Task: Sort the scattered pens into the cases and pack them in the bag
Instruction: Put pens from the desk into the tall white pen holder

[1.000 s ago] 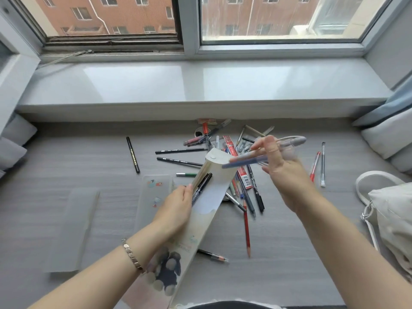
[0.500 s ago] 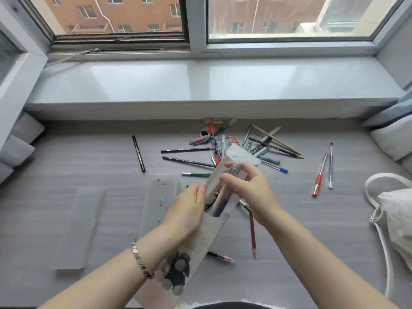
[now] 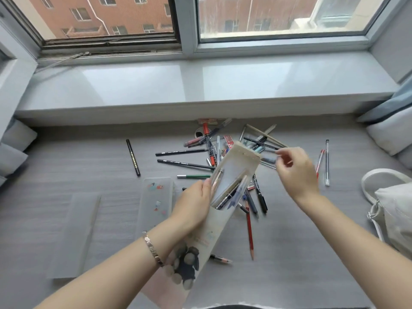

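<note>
While our left hand grips the beige case around its middle, tilted with the flap up and the mouth open toward the heap, a few pens already sit inside it. Our right hand hangs over the right side of the scattered pens on the counter. Its fingers are loosely curled and empty as far as we can make out (the hand is blurred), just beside the tip of a black pencil.

We judge this to be the filling step, between one pen and the next. The next move calls for pinching a single pen out of the tangle and turning it in line with the case. It then slides in alongside the others while the left hand holds the mouth open.

Plenty is left. Most pens lie in the heap, a red pen and a clear pen lie apart to the right, and a red pencil lies nearer us. A see-through case and a flat grey case lie on the left. The bag sits at the right edge, with no case in it that we can see.
</note>
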{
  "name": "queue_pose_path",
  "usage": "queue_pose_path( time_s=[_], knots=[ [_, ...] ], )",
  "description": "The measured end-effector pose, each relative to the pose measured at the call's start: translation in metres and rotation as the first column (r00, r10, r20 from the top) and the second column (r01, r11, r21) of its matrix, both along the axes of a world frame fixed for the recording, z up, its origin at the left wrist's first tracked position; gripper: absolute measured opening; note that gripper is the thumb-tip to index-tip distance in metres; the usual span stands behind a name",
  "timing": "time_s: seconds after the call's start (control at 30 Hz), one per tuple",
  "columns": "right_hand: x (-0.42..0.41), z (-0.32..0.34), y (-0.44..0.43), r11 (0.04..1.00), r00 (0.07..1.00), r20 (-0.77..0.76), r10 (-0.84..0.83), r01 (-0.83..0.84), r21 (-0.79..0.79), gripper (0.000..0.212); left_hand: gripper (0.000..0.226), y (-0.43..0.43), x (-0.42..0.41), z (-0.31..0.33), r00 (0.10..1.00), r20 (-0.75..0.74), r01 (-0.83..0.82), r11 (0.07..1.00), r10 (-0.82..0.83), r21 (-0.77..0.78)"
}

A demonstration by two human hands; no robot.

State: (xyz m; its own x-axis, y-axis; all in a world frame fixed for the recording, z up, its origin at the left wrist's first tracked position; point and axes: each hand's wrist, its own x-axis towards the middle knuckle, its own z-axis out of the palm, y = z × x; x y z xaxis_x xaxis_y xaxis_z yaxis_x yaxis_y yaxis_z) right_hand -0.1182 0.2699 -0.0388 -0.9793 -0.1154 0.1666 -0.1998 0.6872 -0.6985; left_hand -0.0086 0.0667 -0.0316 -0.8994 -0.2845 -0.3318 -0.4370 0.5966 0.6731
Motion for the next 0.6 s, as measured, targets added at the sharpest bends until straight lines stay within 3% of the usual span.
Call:
queue_pose_path(
  time_s=[0.07,0.13,0.2,0.37,0.47,0.6],
  knots=[
    [-0.028,-0.015,0.026,0.960,0.953,0.203,-0.224,0.180,0.213,0.030,0.042,0.004,-0.007,0.000,1.000,0.008,0.012,1.000,-0.012,-0.013],
    [-0.047,-0.027,0.048,0.866,0.864,0.316,-0.393,0.232,0.443,0.041,0.043,0.009,-0.013,0.001,1.000,0.019,0.023,1.000,-0.023,-0.018],
    [-0.057,-0.037,0.060,0.795,0.778,0.379,-0.501,0.240,0.558,0.051,0.046,0.013,-0.017,0.001,0.999,0.022,0.030,0.999,-0.029,-0.016],
    [-0.056,-0.061,0.063,0.765,0.701,0.392,-0.596,0.348,0.542,0.041,0.047,0.015,-0.020,0.000,0.999,0.022,0.030,0.999,-0.029,-0.024],
    [-0.051,-0.071,0.063,0.782,0.707,0.417,-0.571,0.314,0.539,0.040,0.043,0.009,-0.018,-0.001,1.000,0.021,0.015,1.000,-0.014,-0.014],
    [-0.032,-0.055,0.057,0.851,0.765,0.478,-0.431,0.169,0.498,0.066,0.043,-0.002,-0.012,-0.006,1.000,0.027,-0.001,1.000,0.002,-0.021]
  ],
)
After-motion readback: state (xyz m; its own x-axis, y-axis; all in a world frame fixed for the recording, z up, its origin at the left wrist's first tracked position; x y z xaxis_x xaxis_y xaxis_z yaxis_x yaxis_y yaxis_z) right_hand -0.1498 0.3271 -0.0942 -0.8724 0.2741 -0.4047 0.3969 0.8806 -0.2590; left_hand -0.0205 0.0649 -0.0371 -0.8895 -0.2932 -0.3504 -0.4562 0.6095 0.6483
